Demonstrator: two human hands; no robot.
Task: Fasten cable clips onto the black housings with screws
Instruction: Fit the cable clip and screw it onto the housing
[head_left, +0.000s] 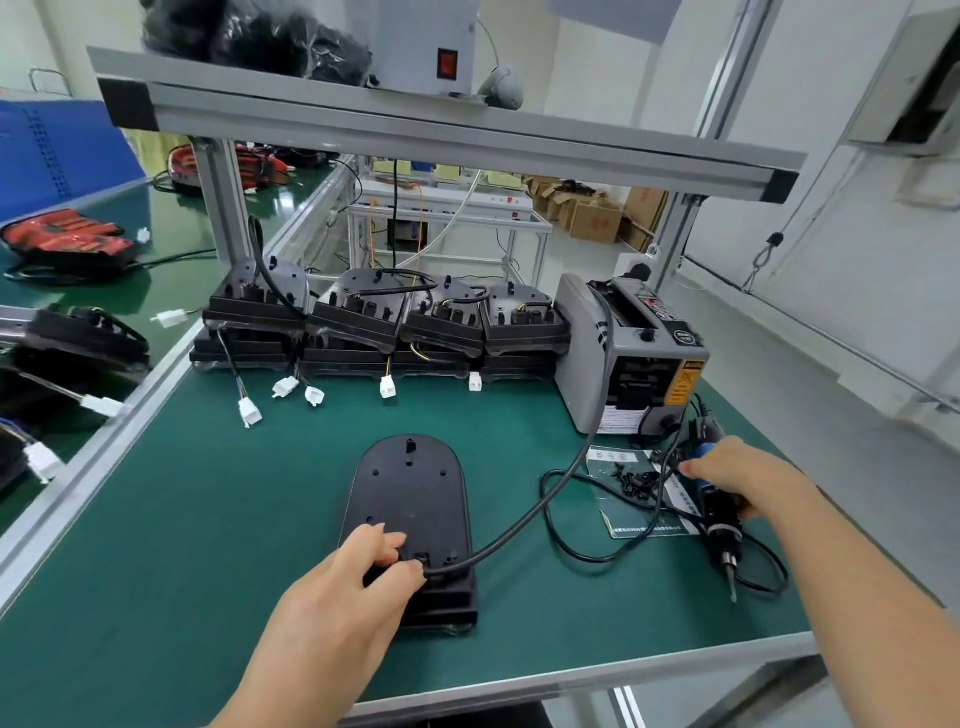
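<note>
A black housing (410, 499) lies flat on the green mat in front of me. My left hand (358, 582) rests on its near end, thumb and fingers pinching the black cable (540, 509) where it meets the housing. My right hand (743, 478) grips a black and blue electric screwdriver (719, 514) lying at the right, bit pointing toward me. A small pile of black screws and clips (634, 480) sits on a sheet of paper just left of that hand.
Stacked black housings (384, 317) with white connectors line the back of the mat. A grey tape dispenser (623, 353) stands at the back right. An aluminium shelf frame (415, 119) spans overhead. Cable loops lie near the screwdriver.
</note>
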